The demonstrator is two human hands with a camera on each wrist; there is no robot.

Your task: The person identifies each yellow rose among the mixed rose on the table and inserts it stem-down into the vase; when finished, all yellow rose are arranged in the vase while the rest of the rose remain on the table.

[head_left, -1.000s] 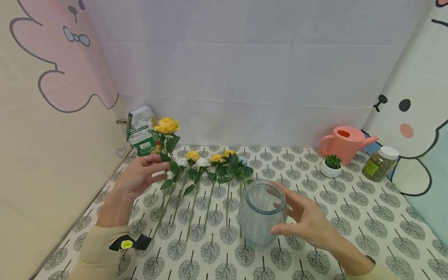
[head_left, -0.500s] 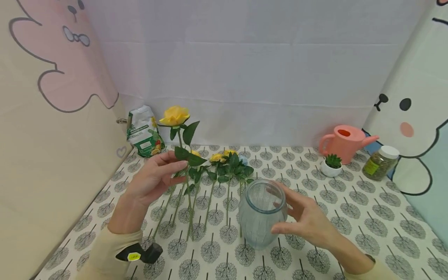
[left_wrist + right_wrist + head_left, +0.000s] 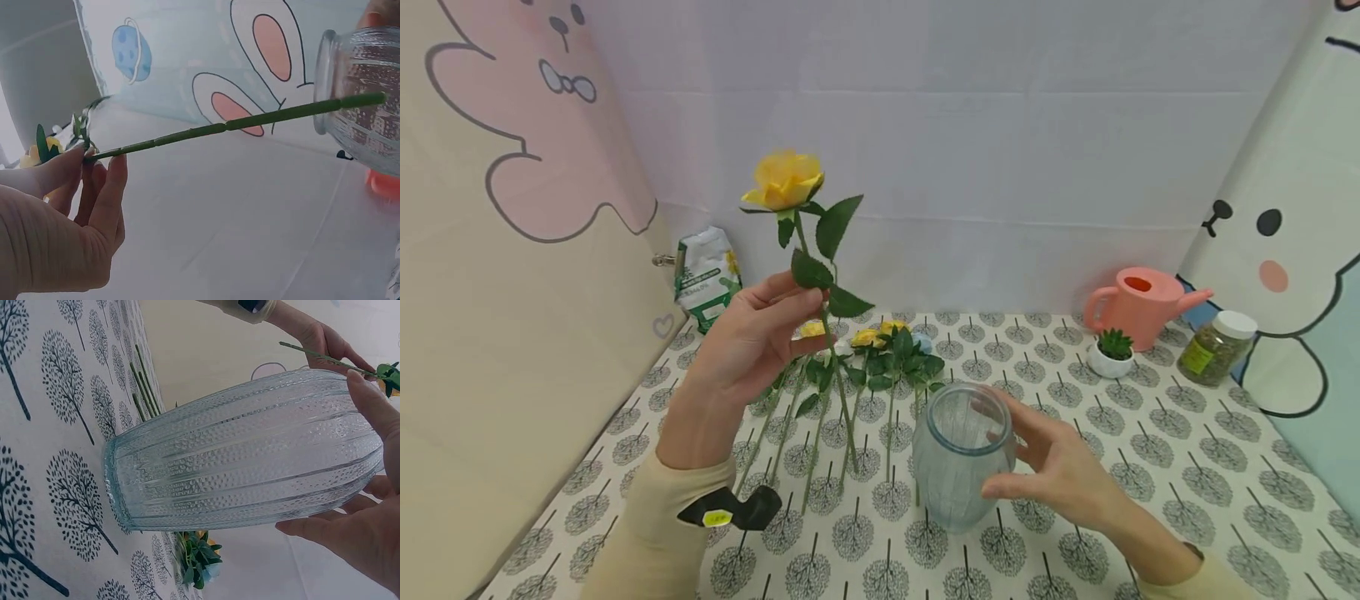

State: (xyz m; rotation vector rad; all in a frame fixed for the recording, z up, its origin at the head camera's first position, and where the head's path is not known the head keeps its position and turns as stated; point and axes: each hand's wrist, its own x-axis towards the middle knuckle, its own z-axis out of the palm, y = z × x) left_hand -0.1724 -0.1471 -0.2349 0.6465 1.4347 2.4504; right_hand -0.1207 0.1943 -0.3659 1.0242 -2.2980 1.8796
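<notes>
Between thumb and fingertips my left hand (image 3: pixel 752 337) pinches the stem of a yellow rose (image 3: pixel 784 179), just below its leaves. The bloom is up, and the green stem (image 3: pixel 256 120) slants down to the right, its cut end level with the vase in the left wrist view. My right hand (image 3: pixel 1060 471) holds a clear, ribbed glass vase (image 3: pixel 250 456) from its right side, thumb in front and fingers behind. The vase stands upright on the cloth with its round mouth uncovered and no flowers inside. Part of the right fingers shows through the glass.
Several yellow, white and blue flowers with leaves (image 3: pixel 898 362) lie in a row behind the vase, stems toward me. A white-green bag (image 3: pixel 703 279) stands back left. At right are a pink watering can (image 3: pixel 1142 308), a potted succulent (image 3: pixel 1108 357) and a lidded jar (image 3: pixel 1213 354).
My left hand has raised the yellow rose from among the other flowers, moving up and to the right. The right hand and the vase have stayed put.
</notes>
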